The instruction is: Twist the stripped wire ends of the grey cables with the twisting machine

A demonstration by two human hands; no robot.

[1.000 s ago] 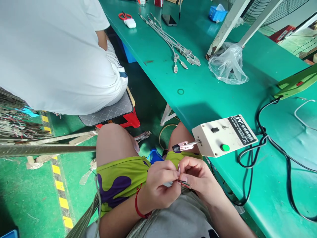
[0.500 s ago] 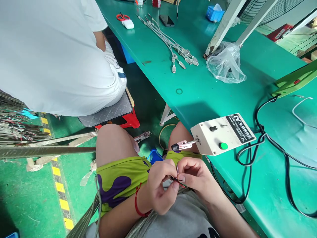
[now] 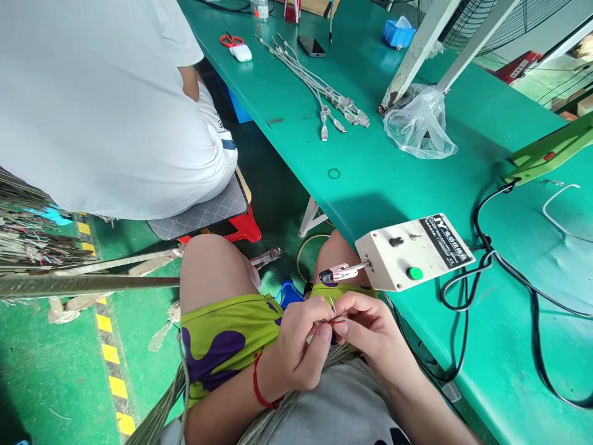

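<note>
Above my lap, my left hand (image 3: 300, 346) is closed, thumb and forefinger pinching thin wires (image 3: 338, 320). My right hand (image 3: 373, 327) pinches the same wires from the other side, its fingertips almost touching the left ones. A red strand and a pale strand show between the fingers; the pale one sticks upward. How the wires are joined or twisted is hidden by the fingertips. A bundle of grey cables (image 3: 160, 402) lies across my lap under my forearms. Just beyond my hands is a white control box (image 3: 412, 250) with a green button and a pink-and-black clip on its shaft.
On the green table (image 3: 296, 130) lie several USB cables (image 3: 319, 77), a phone (image 3: 311, 46), scissors (image 3: 231, 41) and a plastic bag (image 3: 419, 127) by a metal post. Black cords (image 3: 532, 290) run along the right. A person in white (image 3: 115, 111) sits at left on a stool (image 3: 204, 213).
My fingers have shifted slightly on the wires; the dark piece seen between them before is less visible, and the red strand shows more. The view has tilted a little.
</note>
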